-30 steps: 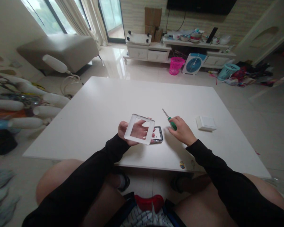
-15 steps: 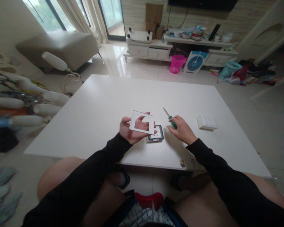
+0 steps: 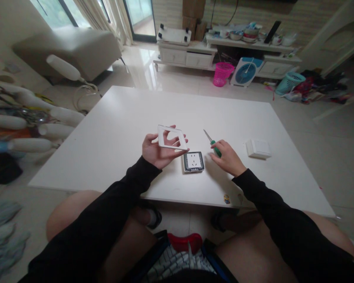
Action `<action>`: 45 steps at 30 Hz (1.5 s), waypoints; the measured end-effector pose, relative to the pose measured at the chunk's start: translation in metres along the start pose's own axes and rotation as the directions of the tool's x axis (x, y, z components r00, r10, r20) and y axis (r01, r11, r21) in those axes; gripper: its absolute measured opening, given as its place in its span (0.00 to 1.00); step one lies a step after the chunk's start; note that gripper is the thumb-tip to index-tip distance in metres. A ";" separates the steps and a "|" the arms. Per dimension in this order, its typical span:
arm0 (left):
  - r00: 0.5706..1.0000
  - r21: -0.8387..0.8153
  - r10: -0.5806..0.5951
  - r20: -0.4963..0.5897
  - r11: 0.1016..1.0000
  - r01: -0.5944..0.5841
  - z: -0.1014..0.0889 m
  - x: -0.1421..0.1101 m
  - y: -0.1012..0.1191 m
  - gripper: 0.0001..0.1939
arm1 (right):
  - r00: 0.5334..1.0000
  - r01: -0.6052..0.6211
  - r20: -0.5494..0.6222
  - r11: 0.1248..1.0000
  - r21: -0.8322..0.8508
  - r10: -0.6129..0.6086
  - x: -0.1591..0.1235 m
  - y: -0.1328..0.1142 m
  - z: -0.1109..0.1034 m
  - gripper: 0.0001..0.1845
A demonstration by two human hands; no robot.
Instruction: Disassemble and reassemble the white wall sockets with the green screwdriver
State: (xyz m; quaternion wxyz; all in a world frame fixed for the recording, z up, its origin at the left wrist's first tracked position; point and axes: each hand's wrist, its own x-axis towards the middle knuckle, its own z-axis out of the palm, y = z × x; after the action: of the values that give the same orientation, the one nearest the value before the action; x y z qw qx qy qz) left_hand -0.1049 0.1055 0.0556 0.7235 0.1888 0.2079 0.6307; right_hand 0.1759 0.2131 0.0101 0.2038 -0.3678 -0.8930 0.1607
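My left hand [image 3: 155, 152] holds a white square socket cover frame [image 3: 171, 147], tilted above the table, with fingers visible through its opening. Just right of that hand, a wall socket [image 3: 194, 161] lies face up on the white table [image 3: 112, 137], its dark inner rim uncovered. A screwdriver [image 3: 216, 149] with a green handle is gripped in my right hand [image 3: 227, 157], its metal shaft pointing up and to the left. This hand is to the right of the socket, apart from it.
A white box-like switch unit [image 3: 258, 149] sits on the table to the right. Near the front edge is a small yellow-and-blue sticker [image 3: 226, 199]. Beyond the table stand a pink basket [image 3: 222, 74], a blue fan [image 3: 245, 72] and a low cabinet [image 3: 177, 56].
My left hand has moved left and a little away from me with the cover frame, so the socket shows in full. My right hand stays nearly in place with the screwdriver.
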 end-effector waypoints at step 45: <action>0.865 0.861 -0.271 0.423 0.416 -0.291 -0.013 -0.011 -0.042 0.61 | 0.869 -0.278 0.487 0.727 0.628 -0.089 -0.003 -0.046 -0.029 0.19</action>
State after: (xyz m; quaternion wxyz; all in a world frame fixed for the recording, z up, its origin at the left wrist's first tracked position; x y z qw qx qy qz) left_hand -0.0776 0.0894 0.0230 0.5272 0.7071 0.3179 0.3480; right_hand 0.1645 0.1840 0.0541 0.0844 -0.2615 -0.7721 0.5731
